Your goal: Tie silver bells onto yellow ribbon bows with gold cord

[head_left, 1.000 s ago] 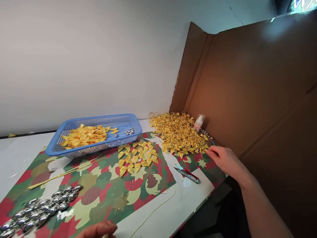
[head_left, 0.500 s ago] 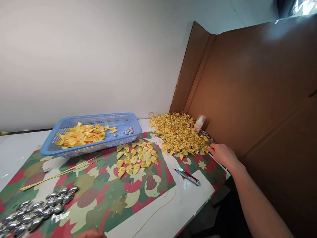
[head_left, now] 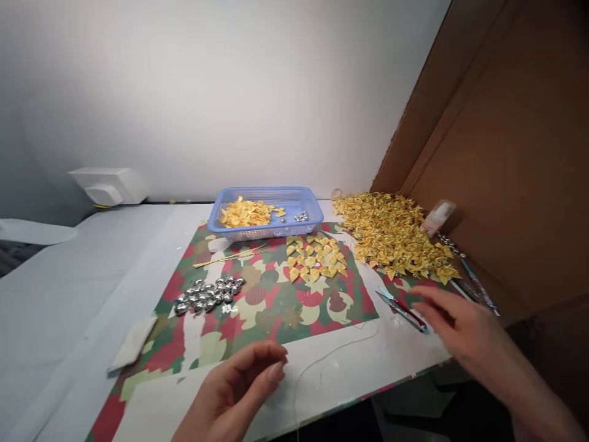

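Clock hours are read about the centre of the patterned sheet (head_left: 271,336), with twelve toward the wall (head_left: 257,98). Your left hand (head_left: 237,393) is at seven o'clock; its thumb and index finger curve toward each other, tips set narrowly, and whether they pinch anything cannot be told. A thin pale cord (head_left: 327,352), near that hand, curves from four o'clock down to the near edge at five. Your right hand (head_left: 460,325) is at three o'clock, slightly blurred, its fingertips narrowly spaced at the handle end of the red-handled snips (head_left: 409,311); contact cannot be told. The snips lie at three o'clock, blades pointing toward nine. At two o'clock, yellow bows (head_left: 317,258) lie in rows, with a large heap of yellow bows (head_left: 391,236) farther out. At twelve stands a blue basket (head_left: 267,231) containing loose bows (head_left: 243,213) and small silver beads (head_left: 301,217). Larger silver beads (head_left: 209,294) cluster at nine; gold wires (head_left: 230,256) lie at ten.
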A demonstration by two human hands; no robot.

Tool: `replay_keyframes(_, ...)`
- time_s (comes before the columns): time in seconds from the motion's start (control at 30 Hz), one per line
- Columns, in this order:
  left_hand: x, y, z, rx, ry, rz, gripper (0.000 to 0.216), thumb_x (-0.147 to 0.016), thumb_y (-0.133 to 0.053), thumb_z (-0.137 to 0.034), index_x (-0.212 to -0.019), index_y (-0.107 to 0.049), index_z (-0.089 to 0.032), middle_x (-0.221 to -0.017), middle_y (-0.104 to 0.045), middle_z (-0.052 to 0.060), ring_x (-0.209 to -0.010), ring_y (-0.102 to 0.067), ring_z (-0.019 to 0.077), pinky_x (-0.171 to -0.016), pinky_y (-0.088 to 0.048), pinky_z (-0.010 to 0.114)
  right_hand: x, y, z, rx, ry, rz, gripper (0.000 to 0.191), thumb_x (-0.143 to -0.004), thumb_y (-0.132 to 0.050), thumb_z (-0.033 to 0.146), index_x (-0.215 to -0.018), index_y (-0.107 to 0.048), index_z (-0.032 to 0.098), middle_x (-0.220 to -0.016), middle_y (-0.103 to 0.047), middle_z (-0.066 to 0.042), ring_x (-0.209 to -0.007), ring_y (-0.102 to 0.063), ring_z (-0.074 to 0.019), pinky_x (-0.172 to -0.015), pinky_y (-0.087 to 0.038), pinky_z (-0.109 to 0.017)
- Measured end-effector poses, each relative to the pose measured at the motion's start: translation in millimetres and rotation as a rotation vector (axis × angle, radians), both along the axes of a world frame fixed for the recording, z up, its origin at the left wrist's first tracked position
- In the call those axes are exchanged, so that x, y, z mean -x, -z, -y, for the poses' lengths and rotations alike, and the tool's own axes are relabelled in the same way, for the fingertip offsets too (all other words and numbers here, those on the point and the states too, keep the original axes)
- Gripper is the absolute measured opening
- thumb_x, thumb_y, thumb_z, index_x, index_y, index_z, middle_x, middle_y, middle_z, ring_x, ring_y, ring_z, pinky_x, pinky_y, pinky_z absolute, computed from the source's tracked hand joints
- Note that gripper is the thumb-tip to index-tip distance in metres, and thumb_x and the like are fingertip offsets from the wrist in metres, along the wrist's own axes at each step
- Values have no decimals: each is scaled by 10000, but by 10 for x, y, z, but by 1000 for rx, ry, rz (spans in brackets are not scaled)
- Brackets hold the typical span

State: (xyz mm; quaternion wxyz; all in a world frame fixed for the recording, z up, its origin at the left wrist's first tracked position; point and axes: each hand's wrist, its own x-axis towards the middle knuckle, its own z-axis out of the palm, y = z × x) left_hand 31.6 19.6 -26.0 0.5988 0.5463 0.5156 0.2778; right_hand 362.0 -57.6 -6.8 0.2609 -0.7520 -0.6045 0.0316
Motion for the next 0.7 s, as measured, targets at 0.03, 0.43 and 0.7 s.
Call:
replay_keyframes(0.03,6,-7,11,-37,49,-17,225,-794,-735,-433,-943,-742,-265,-943,-771,12,-954,-682,245,-802,-549,244,144,46,-7,7,-87,-69,191,-956,-520,355,-1011,-682,271,-961,-746,-11,-828,-706,-202,-705,-508,-278)
replay_keyframes(0.43,-10,11,224,-556,314,-318,100,-860,-573,-174,-804,-627,-237,-891,-595,7,-722,-598,159,-651,-470,251,775,575,-215,-2,-117,-6,161,-930,-529,176,-790,-603,202,-808,-623,-37,-804,-590,-250,-696,-409,-351)
replay_keyframes(0.7,192,93,330,-670,261,-322,157,-913,-549,-193,-1011,-644,-271,-1013,-635,29,-782,-646,173,-697,-524,267,823,701,-179,-122,-85,-14,243,-993,-406,277,-779,-510,225,-793,-590,-38,-781,-564,-239,-701,-404,-342)
